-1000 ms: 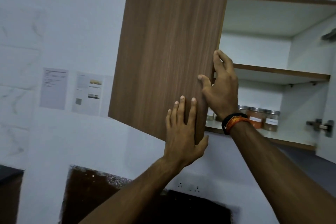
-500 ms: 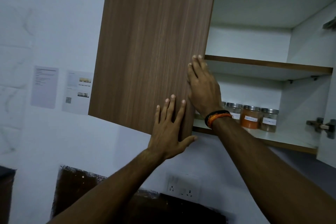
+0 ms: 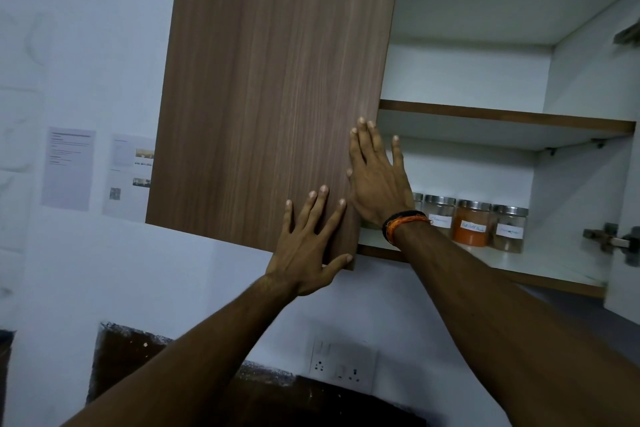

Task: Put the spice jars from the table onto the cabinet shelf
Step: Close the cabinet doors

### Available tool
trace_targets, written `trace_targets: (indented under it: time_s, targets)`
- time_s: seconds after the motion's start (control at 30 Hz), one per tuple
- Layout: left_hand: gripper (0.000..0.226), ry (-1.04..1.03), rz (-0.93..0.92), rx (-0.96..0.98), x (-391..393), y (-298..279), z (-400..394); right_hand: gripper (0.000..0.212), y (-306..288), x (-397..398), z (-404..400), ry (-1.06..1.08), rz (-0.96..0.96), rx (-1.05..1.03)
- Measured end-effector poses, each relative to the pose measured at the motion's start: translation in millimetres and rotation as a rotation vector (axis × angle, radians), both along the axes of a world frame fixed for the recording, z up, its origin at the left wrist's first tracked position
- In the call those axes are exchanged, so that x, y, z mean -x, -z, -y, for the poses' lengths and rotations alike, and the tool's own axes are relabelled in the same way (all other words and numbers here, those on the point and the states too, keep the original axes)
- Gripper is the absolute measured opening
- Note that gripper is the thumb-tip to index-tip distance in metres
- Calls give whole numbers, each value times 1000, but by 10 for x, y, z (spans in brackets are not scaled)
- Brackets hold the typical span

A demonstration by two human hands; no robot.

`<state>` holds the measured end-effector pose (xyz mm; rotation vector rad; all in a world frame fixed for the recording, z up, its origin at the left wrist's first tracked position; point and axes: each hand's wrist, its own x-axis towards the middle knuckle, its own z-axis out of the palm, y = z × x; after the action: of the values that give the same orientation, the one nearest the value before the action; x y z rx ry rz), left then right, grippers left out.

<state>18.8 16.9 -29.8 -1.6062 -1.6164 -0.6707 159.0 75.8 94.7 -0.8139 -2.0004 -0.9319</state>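
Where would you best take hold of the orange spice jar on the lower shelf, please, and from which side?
Grip the orange spice jar round its glass body just below the steel lid, coming straight in from the open cabinet front. It stands upright with jars close on both sides, so fingers probably fit best at front and back, and the shelf above leaves little room for a top grasp.

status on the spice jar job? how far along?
Done, it seems: spice jars stand in a row on the lower cabinet shelf. In hand: left hand and right hand press flat on the cabinet door. Left: shutting it, probably; the table is out of view.
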Motion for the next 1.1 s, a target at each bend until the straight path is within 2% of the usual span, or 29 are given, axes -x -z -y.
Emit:
trace_targets:
  time_s: [0.47, 0.73, 0.93, 1.0, 1.1]
  targets:
    - [83, -1, -52, 24, 221, 45, -292, 74, 58, 147, -278, 26, 9, 105]
    - [85, -14, -68, -25, 244, 93, -388, 71, 46, 127, -236, 40, 16, 105]
    - [90, 22, -27, 28, 152, 36, -298, 72, 13, 14, -58, 55, 43, 143]
    - [90, 63, 25, 39, 62, 24, -246, 68, 48, -68, 38, 14, 0, 168]
    - [83, 163, 25, 33, -113, 42, -171, 45, 91, -260, 178, 2, -63, 140]
